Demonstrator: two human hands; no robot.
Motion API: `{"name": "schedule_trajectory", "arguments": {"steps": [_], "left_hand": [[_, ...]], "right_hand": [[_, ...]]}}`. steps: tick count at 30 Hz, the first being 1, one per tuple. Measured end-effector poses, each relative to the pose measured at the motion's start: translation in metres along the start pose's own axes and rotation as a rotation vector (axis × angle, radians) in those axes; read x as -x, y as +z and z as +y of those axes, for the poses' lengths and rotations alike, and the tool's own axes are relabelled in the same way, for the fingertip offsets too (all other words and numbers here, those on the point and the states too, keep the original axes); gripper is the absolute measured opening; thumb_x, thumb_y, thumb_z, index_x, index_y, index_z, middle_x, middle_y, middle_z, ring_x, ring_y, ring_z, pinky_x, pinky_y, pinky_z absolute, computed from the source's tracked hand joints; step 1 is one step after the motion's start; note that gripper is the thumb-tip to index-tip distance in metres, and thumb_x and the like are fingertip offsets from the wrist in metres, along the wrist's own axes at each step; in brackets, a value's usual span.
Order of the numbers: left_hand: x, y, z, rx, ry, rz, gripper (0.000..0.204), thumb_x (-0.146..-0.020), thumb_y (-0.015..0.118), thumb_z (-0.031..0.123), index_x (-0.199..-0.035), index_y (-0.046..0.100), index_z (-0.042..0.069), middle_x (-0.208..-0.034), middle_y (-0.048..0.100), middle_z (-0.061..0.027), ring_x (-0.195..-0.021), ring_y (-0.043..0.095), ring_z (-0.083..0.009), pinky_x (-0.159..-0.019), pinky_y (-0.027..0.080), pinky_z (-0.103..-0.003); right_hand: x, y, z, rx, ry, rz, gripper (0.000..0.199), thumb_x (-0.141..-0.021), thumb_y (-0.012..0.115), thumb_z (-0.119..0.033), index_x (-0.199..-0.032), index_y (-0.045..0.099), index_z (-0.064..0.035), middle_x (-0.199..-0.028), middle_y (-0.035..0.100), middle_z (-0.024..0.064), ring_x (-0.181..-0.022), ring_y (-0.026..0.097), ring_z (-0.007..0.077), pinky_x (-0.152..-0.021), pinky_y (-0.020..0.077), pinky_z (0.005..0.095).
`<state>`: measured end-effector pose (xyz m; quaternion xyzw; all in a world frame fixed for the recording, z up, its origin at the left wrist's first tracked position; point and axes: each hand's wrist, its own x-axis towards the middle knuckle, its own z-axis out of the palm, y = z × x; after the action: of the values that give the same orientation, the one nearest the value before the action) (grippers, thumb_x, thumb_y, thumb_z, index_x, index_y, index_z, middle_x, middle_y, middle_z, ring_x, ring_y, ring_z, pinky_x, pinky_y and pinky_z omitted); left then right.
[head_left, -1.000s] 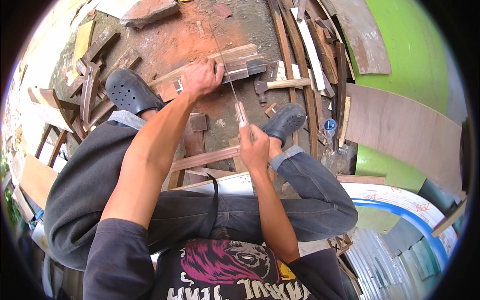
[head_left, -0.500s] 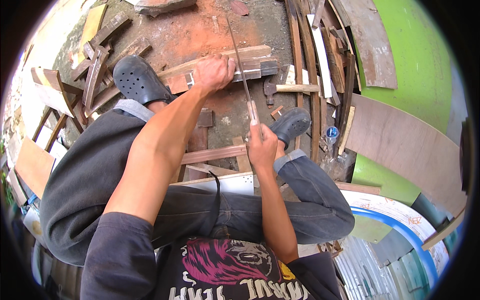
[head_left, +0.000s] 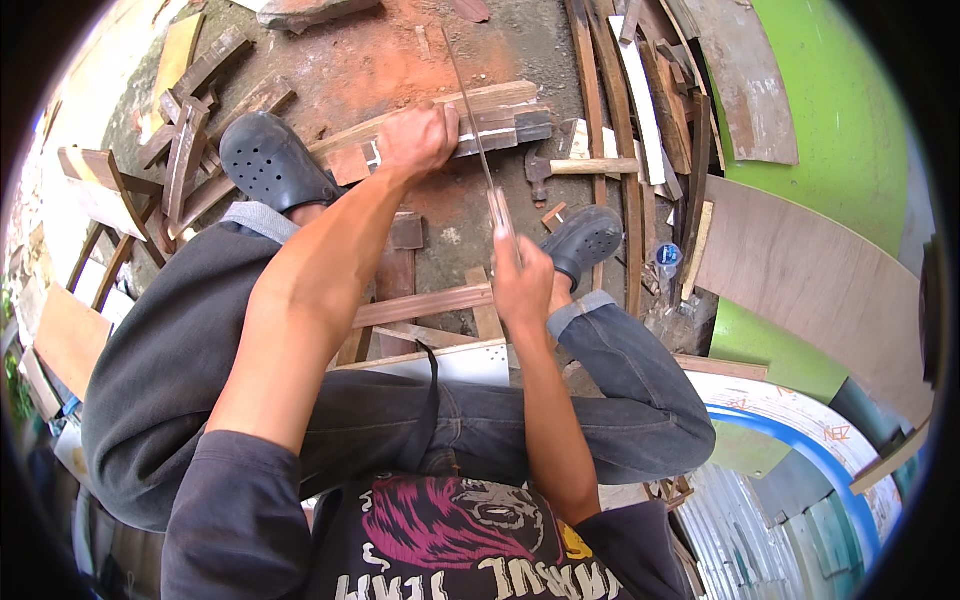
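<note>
My right hand [head_left: 522,280] clasps the saw [head_left: 501,207]; ahead-left, my left hand [head_left: 420,140] clamps the wood strips [head_left: 495,120] — sawing, I judge; another stroke wants them steady.

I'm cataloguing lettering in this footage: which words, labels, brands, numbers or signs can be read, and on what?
Dark shirt: large white lettering, partly cut off; not copied here.
Curved white sheet: orange lettering, also not copied.
Small plastic container: any print too small to read.
</note>
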<state>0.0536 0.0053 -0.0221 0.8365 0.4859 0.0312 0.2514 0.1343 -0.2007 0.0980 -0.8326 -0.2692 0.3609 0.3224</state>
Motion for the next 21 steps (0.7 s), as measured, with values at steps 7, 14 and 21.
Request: {"name": "schedule_trajectory", "arguments": {"steps": [7, 14, 21], "left_hand": [[0.003, 0.005, 0.003, -0.006, 0.060, 0.026, 0.050, -0.101, 0.045, 0.034, -0.073, 0.070, 0.001, -0.084, 0.071, -0.0222, -0.074, 0.070, -0.0404, -0.071, 0.057, -0.048], [-0.001, 0.011, -0.004, -0.023, 0.046, 0.062, 0.046, -0.101, 0.046, 0.034, -0.075, 0.070, 0.003, -0.079, 0.070, -0.0211, -0.072, 0.070, -0.0397, -0.068, 0.057, -0.048], [0.005, 0.004, -0.001, -0.017, 0.004, 0.062, 0.047, -0.101, 0.046, 0.033, -0.077, 0.070, 0.002, -0.081, 0.071, -0.0219, -0.074, 0.071, -0.0395, -0.069, 0.057, -0.049]], "right_hand": [[0.057, -0.030, 0.003, -0.095, 0.140, -0.012, 0.041, -0.101, 0.059, -0.030, -0.077, 0.061, 0.0043, -0.061, 0.053, 0.0214, -0.056, 0.052, 0.0235, -0.057, 0.0413, 0.0422], [-0.010, -0.001, -0.006, -0.036, 0.049, -0.011, 0.046, -0.100, 0.059, -0.033, -0.074, 0.058, 0.0046, -0.061, 0.053, 0.0212, -0.055, 0.051, 0.0280, -0.058, 0.0412, 0.0443], [0.059, -0.027, 0.024, -0.204, 0.241, -0.036, 0.045, -0.101, 0.060, -0.031, -0.073, 0.058, 0.0044, -0.058, 0.047, 0.0172, -0.056, 0.046, 0.0188, -0.055, 0.0375, 0.0399]]}}
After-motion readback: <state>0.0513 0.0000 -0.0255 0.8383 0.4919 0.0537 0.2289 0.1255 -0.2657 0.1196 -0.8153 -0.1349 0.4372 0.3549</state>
